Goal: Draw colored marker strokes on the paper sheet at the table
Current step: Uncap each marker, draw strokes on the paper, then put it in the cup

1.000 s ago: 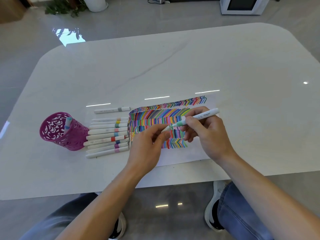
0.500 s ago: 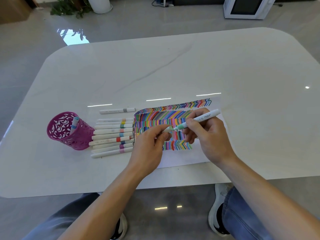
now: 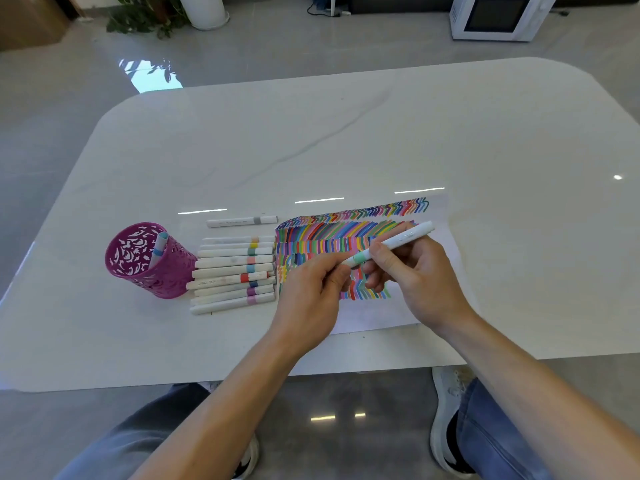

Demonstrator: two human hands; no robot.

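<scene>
The white paper sheet [image 3: 374, 317] is showing rows of little rainbow stripes and zigzags. The white marker [image 3: 408, 235] is wearing a light green band. The pen cup [image 3: 166, 275] is glowing bright pink with a leafy cut-out pattern. The white table [image 3: 381, 133] is showing thin grey lines.

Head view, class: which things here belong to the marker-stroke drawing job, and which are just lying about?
In the job: paper sheet; green-banded marker, gripped by the right hand, its tip end pinched by the left hand; row of spare markers.
Lying about: purple cup; potted plant; white appliance on the floor.
</scene>
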